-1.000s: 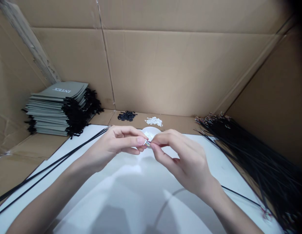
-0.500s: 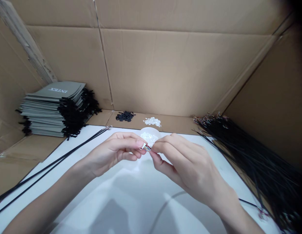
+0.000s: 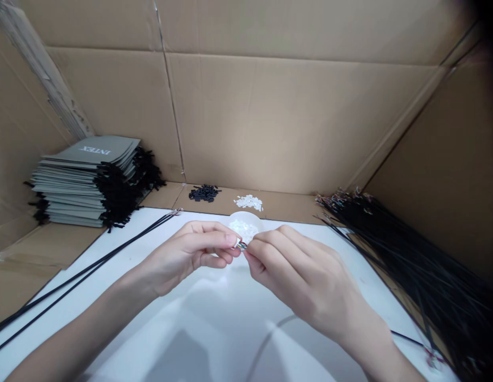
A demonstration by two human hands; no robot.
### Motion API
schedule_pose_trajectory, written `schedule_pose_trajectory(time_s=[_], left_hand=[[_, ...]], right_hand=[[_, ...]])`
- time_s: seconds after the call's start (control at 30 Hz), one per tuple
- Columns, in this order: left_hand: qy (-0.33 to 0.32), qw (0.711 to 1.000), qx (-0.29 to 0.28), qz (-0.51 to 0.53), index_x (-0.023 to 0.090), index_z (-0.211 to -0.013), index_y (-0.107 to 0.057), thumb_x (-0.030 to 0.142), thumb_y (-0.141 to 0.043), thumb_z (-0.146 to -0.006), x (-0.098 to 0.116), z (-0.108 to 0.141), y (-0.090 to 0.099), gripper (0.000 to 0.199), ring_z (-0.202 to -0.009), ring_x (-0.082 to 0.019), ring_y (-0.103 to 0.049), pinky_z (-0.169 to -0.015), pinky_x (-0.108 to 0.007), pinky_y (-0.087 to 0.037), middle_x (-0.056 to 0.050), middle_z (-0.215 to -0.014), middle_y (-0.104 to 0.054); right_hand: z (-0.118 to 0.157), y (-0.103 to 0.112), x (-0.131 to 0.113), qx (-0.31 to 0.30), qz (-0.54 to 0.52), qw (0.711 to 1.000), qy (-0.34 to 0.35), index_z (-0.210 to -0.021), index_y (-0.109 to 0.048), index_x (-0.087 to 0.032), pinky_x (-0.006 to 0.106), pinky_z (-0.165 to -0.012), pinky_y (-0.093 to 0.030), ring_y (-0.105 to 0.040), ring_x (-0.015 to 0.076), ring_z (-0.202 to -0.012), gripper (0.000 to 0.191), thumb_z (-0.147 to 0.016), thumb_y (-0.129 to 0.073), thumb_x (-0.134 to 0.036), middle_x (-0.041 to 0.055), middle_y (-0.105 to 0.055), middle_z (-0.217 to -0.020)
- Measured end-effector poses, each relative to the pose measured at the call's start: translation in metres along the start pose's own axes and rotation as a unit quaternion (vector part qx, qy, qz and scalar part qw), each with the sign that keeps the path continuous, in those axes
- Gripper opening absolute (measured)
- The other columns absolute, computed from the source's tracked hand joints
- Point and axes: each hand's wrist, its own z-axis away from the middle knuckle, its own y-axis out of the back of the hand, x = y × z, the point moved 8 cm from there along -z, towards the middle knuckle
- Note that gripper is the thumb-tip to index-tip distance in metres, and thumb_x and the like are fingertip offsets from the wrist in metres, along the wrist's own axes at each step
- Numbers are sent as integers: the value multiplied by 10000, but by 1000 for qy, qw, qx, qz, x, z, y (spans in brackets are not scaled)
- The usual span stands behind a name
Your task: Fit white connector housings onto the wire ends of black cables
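Observation:
Between the thumb and fingers of my left hand (image 3: 208, 245) is a small white connector (image 3: 237, 243). Short coloured wires (image 3: 242, 245), red, green and others, run from it toward the right. My right hand (image 3: 297, 265) pinches these wires close to the connector, its fingertips bunched together. The two hands nearly meet, just in front of a white bowl (image 3: 235, 216) of small white pieces. What the right fingers cover of the wires is hidden.
Grey INTEX-marked sleeves (image 3: 71, 183) with black ties are stacked at left. Black cables (image 3: 122, 245) lie across the white table (image 3: 230, 339). Piles of black tubes (image 3: 205, 193) and white connectors (image 3: 249, 202) sit behind the bowl. A thick cable bundle (image 3: 413, 265) lies right. Cardboard walls (image 3: 302, 122) enclose everything.
My right thumb has tucked in closer to its fingers, and the coloured wires look slightly more bowed. Both hands keep their hold. The whole scene sits a little lower in view.

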Motion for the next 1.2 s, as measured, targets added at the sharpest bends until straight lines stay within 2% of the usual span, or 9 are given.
schedule_pose_trajectory(time_s=[0.27,0.53,0.63,0.8,0.93,1.2], left_hand=[[-12,999,16,-26,180,-723,-757,292,-814,-784,1,0,4,139,-680,-74,-591,-611,-113,-492,-1,-720,-665],[-24,996,18,-82,201,-759,-773,306,-799,-795,3,-2,10,113,-707,-92,-611,-660,-151,-506,-16,-803,-710],[-21,996,19,-87,205,-756,-773,315,-797,-798,2,-4,12,120,-724,-94,-622,-669,-148,-509,-15,-811,-715],[-27,996,23,-83,203,-743,-770,327,-795,-806,2,-6,13,141,-686,-67,-608,-641,-113,-499,0,-781,-701],[-34,997,21,-68,200,-744,-768,318,-793,-806,3,-6,12,135,-696,-78,-619,-664,-131,-514,-6,-785,-703],[-31,998,13,-60,189,-755,-772,305,-811,-788,2,-6,12,127,-741,-82,-621,-660,-118,-517,-3,-766,-682]], right_hand=[[1,-6,-1,7,23,999,33,-792,-583,-166,321,-567,-334,-427,178,-627,255,-964,-437,-47,31,-590,-714],[0,-10,-2,-51,37,996,68,-721,-564,-183,317,-540,-321,-387,177,-594,354,-966,-355,-34,23,-528,-665],[0,-10,-2,-42,47,995,75,-703,-564,-186,319,-546,-331,-391,179,-597,369,-964,-355,-28,29,-545,-673],[3,-12,1,17,49,996,77,-730,-578,-174,332,-560,-362,-417,184,-615,297,-952,-442,-30,42,-593,-699],[4,-15,4,38,45,995,81,-771,-590,-172,325,-579,-389,-457,185,-644,265,-970,-464,-52,41,-602,-700],[3,-14,0,10,39,994,105,-761,-611,-156,327,-551,-344,-378,182,-608,302,-964,-425,-34,36,-564,-675]])
